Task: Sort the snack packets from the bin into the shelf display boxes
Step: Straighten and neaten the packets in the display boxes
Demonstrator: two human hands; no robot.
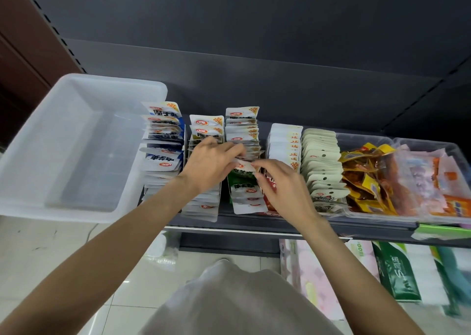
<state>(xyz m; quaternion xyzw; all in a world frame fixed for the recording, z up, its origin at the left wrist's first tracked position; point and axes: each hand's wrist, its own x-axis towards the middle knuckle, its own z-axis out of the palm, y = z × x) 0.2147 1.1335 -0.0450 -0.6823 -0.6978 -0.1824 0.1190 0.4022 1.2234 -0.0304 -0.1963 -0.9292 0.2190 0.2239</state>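
White packet (243, 166) pinched between both hands' fingers (260, 165).

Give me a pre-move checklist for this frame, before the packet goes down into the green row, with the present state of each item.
1. Packet held: ok. The left hand and right hand both pinch the white packet.
2. Packet over the right row: ok. It sits above the green-packet row.
3. Packet matches that row: cannot tell; the hands hide most of its print.
4. Gap open in the row: cannot tell; the fingers cover the slot.
5. Bin contents left: ok. The clear bin shows nothing inside.
6. Neighbouring rows undisturbed: ok. The blue-packet row stands in order.
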